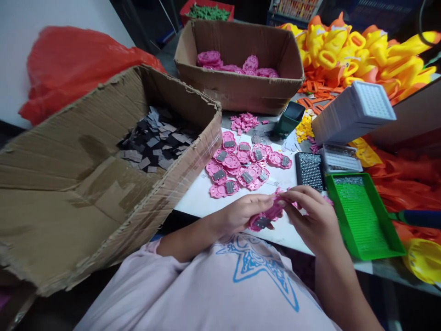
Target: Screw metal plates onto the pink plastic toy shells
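Above my lap, at the near edge of the table, my left hand (246,209) is closed around a pink plastic part (274,211). A dark grey square pad (262,222) shows on its lower end. My right hand (310,216) pinches the upper right edge of the same part; whether something small is between those fingertips is hidden. Just beyond my hands lie several similar pink parts (253,174), most with a grey pad on them, spread over a white sheet (193,195).
A cardboard box (103,184) with loose dark squares (155,142) stands left. Behind, another box (237,92) holds pink parts. At right are a green tray (361,225), a black screw tray (310,171), stacked white trays (354,112) and yellow-orange toys (344,50).
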Motion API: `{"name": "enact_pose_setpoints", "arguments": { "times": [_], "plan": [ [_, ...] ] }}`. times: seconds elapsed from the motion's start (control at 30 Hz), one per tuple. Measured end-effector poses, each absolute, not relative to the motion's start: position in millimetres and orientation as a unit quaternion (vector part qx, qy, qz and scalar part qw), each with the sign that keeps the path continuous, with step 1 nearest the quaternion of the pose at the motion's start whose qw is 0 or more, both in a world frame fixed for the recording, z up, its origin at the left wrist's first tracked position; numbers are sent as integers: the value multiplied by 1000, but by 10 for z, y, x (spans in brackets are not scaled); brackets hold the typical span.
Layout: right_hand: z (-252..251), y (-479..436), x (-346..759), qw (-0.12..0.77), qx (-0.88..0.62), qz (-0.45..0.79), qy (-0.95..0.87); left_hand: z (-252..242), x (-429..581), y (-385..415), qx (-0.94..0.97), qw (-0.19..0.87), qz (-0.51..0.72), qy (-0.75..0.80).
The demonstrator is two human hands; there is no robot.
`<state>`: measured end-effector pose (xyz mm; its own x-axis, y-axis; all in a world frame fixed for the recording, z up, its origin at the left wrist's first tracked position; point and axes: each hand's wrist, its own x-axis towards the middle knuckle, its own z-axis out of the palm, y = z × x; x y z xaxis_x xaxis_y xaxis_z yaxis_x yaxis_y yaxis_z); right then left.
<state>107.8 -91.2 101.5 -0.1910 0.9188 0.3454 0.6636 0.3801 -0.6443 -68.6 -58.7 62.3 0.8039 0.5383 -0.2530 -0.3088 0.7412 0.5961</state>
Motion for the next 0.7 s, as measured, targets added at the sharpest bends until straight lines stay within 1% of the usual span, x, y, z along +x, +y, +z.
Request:
{"name": "enact_pose_setpoints", "arguments": {
  "times": [0.23, 0.4, 0.5, 0.7],
  "plan": [
    [994, -843, 1065, 333, -519, 190, -764, 608, -752, -588, 333, 884, 229, 235],
    [1018, -799, 1072, 294, -479, 232, -794, 566, -837, -525, 390, 857, 209, 263],
    [995, -787, 1062, 273, -448, 238, -817, 558, -885, -486, 385, 866, 181, 263],
    [901, -775, 990, 274, -427, 220, -833, 551, -970, -444, 354, 890, 170, 232]
  ]
}}
